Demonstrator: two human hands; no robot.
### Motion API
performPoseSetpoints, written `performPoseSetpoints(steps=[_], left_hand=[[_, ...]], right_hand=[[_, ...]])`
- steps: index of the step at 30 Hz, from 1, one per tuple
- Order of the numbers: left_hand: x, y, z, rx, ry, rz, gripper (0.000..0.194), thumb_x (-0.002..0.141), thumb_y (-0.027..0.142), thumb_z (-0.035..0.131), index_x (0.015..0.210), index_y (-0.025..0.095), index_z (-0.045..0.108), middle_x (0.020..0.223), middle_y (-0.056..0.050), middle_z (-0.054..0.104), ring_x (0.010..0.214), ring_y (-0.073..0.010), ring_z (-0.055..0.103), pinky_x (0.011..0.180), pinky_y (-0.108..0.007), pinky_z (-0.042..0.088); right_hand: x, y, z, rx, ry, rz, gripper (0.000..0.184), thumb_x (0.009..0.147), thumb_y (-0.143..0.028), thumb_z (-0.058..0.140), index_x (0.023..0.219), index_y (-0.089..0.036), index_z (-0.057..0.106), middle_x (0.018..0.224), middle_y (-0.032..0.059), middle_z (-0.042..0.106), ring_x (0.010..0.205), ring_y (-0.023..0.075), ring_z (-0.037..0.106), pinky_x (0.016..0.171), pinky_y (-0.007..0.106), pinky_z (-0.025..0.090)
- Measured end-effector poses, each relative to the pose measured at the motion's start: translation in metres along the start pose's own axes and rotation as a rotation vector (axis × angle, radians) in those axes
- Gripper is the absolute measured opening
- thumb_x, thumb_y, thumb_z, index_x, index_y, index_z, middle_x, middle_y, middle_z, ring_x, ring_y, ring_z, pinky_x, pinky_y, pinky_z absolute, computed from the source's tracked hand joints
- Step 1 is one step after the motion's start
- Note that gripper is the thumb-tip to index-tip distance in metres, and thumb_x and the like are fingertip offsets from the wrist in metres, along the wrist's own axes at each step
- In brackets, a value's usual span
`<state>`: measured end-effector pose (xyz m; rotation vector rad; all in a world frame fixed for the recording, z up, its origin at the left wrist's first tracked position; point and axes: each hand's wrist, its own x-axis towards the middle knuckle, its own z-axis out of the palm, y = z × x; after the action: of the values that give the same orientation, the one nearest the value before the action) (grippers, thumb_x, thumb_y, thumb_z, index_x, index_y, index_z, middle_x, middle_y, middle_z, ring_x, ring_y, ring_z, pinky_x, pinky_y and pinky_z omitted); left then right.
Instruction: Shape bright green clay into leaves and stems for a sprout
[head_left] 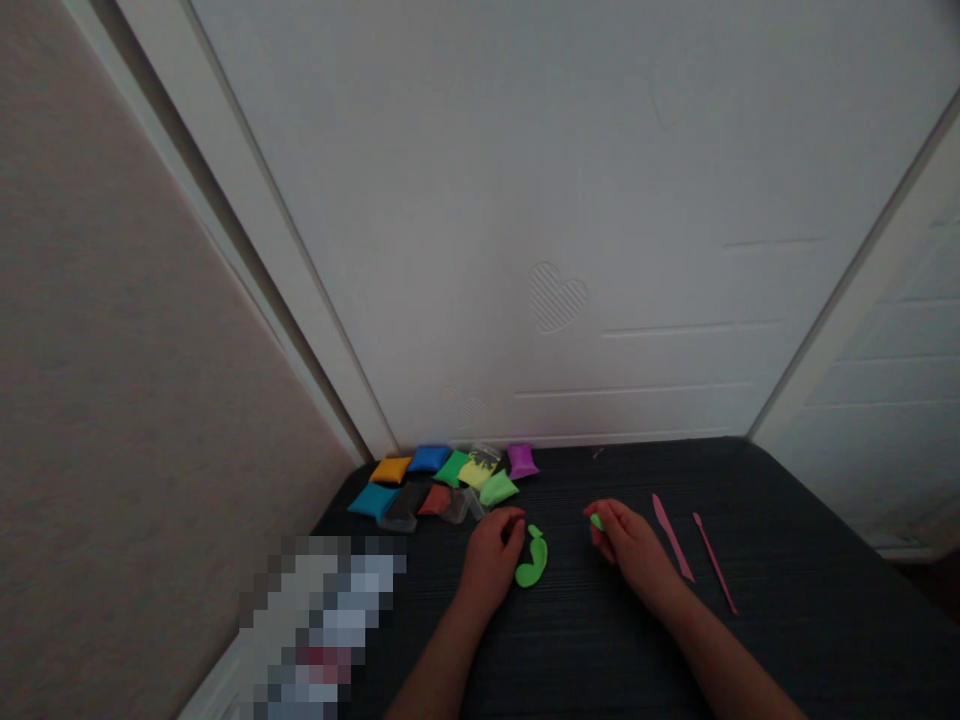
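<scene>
A small green lump is held in the right grip, pinched between the thumb and fingers, with only part of it exposed at the fingertips. The left grip is loosely curled, with its thumb and fingertips set narrowly; whether they meet, or whether anything is enclosed, cannot be told. A curved green piece is located on the dark surface between the two grips, just beside the left grip on its thumb side and well apart from the right grip. At the far end of this piece a smaller green bit is positioned, level with the left fingertips; contact between the two cannot be confirmed. To the right of the right grip, a pink knife-shaped tool is laid near the wrist, and a thin pink stick is laid beyond it, roughly parallel. Beyond the left grip, coloured packets are grouped in two rows: a pale green packet is placed nearest to the fingers, a purple packet is placed farther off, and a teal packet is placed at the group's left side.
</scene>
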<state>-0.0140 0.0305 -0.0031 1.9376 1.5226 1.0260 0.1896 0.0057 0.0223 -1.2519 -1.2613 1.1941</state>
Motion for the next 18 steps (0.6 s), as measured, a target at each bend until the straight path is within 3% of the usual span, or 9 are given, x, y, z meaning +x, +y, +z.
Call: performPoseSetpoints(steps=[3, 6, 9, 12, 14, 16, 18], left_hand=[[0.0000, -0.0003, 0.0003, -0.002, -0.001, 0.002, 0.024, 0.080, 0.029, 0.043, 0.093, 0.019, 0.060, 0.093, -0.004, 0.063, 0.086, -0.0169, 0.057, 0.079, -0.030, 0.044], [-0.0003, -0.0003, 0.0006, -0.004, -0.007, 0.005, 0.023, 0.080, 0.029, 0.044, 0.093, 0.019, 0.060, 0.093, -0.004, 0.063, 0.086, -0.0168, 0.057, 0.079, -0.030, 0.044], [-0.0008, 0.0002, 0.0004, -0.001, -0.013, 0.004, 0.023, 0.081, 0.029, 0.043, 0.093, 0.019, 0.060, 0.093, -0.004, 0.063, 0.086, -0.0168, 0.057, 0.079, -0.030, 0.043], [-0.0014, 0.0018, -0.0006, 0.002, -0.013, 0.002, 0.023, 0.081, 0.030, 0.042, 0.092, 0.019, 0.060, 0.092, -0.004, 0.062, 0.086, -0.0168, 0.057, 0.080, -0.030, 0.043], [-0.0017, 0.0032, -0.0014, 0.002, -0.015, 0.001, 0.023, 0.081, 0.029, 0.042, 0.092, 0.020, 0.060, 0.092, -0.004, 0.062, 0.086, -0.0168, 0.057, 0.080, -0.030, 0.043], [-0.0019, 0.0046, -0.0022, 0.001, -0.016, 0.000, 0.023, 0.082, 0.029, 0.042, 0.092, 0.020, 0.060, 0.092, -0.004, 0.063, 0.085, -0.0169, 0.057, 0.079, -0.030, 0.043], [-0.0019, 0.0057, -0.0026, -0.001, -0.012, 0.000, 0.024, 0.082, 0.029, 0.041, 0.091, 0.020, 0.060, 0.091, -0.004, 0.063, 0.085, -0.0170, 0.057, 0.079, -0.030, 0.044]], right_hand=[[-0.0013, -0.0029, -0.0013, -0.068, 0.020, 0.024, 0.026, 0.078, -0.043, 0.049, 0.067, -0.019, 0.048, 0.049, -0.0077, 0.037, 0.043, 0.0066, 0.034, 0.042, 0.021, 0.025], [-0.0005, -0.0016, -0.0024, -0.071, 0.027, 0.007, 0.023, 0.072, -0.039, 0.059, 0.069, -0.020, 0.046, 0.049, -0.0082, 0.042, 0.045, 0.0074, 0.040, 0.044, 0.021, 0.028], [0.0013, 0.0019, -0.0015, 0.045, -0.045, -0.006, 0.022, 0.074, -0.039, 0.056, 0.081, -0.019, 0.051, 0.070, -0.0010, 0.060, 0.063, 0.0119, 0.057, 0.058, 0.024, 0.041], [0.0013, 0.0040, 0.0006, 0.127, -0.057, -0.011, 0.029, 0.080, -0.042, 0.047, 0.095, -0.019, 0.050, 0.093, 0.0053, 0.061, 0.074, 0.0137, 0.061, 0.067, 0.027, 0.045], [-0.0001, 0.0039, 0.0015, 0.090, -0.059, 0.003, 0.031, 0.084, -0.044, 0.037, 0.095, -0.019, 0.049, 0.079, 0.0022, 0.061, 0.055, 0.0103, 0.057, 0.054, 0.025, 0.043], [-0.0021, 0.0030, 0.0013, -0.008, -0.058, 0.020, 0.034, 0.085, -0.046, 0.029, 0.086, -0.019, 0.049, 0.056, -0.0039, 0.054, 0.038, 0.0077, 0.044, 0.041, 0.022, 0.034], [-0.0041, 0.0014, 0.0001, -0.129, -0.035, 0.001, 0.036, 0.085, -0.047, 0.030, 0.073, -0.019, 0.048, 0.046, -0.0066, 0.043, 0.037, 0.0074, 0.036, 0.038, 0.021, 0.027]])
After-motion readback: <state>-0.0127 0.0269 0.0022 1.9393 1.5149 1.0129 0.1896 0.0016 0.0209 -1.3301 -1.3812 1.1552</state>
